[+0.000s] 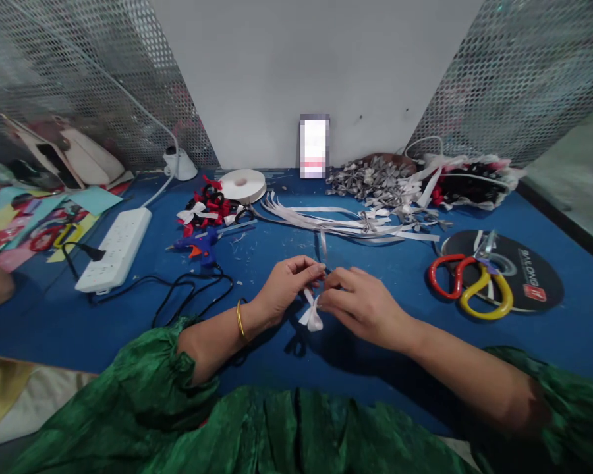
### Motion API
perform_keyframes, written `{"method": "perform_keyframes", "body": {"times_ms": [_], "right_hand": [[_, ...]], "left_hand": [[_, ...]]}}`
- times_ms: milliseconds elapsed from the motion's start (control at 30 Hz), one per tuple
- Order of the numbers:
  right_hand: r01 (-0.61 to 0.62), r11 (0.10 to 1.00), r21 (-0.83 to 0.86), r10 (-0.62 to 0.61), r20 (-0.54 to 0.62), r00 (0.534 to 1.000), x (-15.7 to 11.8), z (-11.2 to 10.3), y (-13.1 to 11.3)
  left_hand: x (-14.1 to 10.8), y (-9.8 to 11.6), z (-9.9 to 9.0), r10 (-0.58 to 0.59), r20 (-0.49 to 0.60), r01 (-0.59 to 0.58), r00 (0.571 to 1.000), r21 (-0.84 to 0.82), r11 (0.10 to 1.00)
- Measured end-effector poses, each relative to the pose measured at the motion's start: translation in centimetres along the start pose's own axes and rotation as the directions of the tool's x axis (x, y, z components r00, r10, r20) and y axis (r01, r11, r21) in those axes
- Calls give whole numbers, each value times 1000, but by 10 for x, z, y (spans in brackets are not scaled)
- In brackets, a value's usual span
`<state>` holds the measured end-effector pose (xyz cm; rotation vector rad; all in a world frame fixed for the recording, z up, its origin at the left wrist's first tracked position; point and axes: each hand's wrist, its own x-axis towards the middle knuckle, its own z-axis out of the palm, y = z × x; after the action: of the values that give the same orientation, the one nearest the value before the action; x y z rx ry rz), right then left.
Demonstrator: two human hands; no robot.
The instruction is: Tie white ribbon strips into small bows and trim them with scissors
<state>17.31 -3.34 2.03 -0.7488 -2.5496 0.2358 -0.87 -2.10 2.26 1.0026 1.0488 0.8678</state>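
Note:
Just above the blue table, my left hand point(292, 284) and my right hand point(360, 301) meet with fingertips pinched together. A small white ribbon bow point(312, 316) hangs between them, its loops and tails showing below the fingers. A strip of pale ribbon point(323, 245) runs up from the fingertips toward the back of the table. My left thumb and forefinger are closed on the ribbon, and my right fingers are curled against the bow's other side. The exact grip of the right fingertips is partly hidden.
Left are a blue glue gun point(200, 247), red and black bows point(210, 204), a ribbon roll point(242, 184) and a power strip point(116, 250). Cut ribbons point(336, 220), grey bows point(375, 181) and a lit phone point(315, 146) lie behind. Scissors point(487, 296) rest on a black reel point(538, 263).

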Motion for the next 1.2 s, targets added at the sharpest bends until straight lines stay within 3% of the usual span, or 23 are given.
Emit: {"method": "perform_keyframes", "body": {"times_ms": [133, 200, 300, 467, 600, 667, 733, 833, 900, 1000, 1200], "right_hand": [[62, 956, -286, -87, -77, 993, -1, -8, 8], [75, 943, -326, -103, -69, 992, -1, -8, 11], [-4, 956, -292, -37, -134, 990, -1, -6, 12], [-175, 984, 16, 173, -274, 946, 1, -7, 11], [-280, 867, 412, 435, -353, 828, 4, -9, 11], [-339, 740, 581, 584, -303, 753, 6, -8, 13], [-404, 551, 730, 692, -130, 710, 7, -7, 14], [-483, 281, 829, 677, 186, 712, 9, -5, 13], [-494, 176, 851, 651, 276, 707, 9, -5, 10], [-472, 116, 874, 670, 282, 687, 10, -6, 6], [-444, 122, 888, 705, 238, 668, 12, -9, 7]], "left_hand": [[-1, 3, -2, -10, 86, 0, 996, 116, 993], [-1, 4, -4, -22, 106, 6, 994, 144, 989], [0, 4, -7, -69, 90, 56, 993, 143, 988], [1, 3, -7, -63, 88, 57, 994, 68, 996], [0, 3, -3, -47, 25, 48, 999, -35, 998], [-1, 4, -2, -38, 5, 39, 999, -61, 997], [-1, 4, -2, -11, -15, 10, 1000, -71, 997], [0, 3, -2, 34, -71, -41, 997, -88, 995], [0, 2, -1, 39, -98, -49, 994, -106, 993], [-1, 0, 0, -5, -62, -3, 998, -123, 992], [-3, -2, 2, 8, -56, -15, 998, -120, 993]]}}
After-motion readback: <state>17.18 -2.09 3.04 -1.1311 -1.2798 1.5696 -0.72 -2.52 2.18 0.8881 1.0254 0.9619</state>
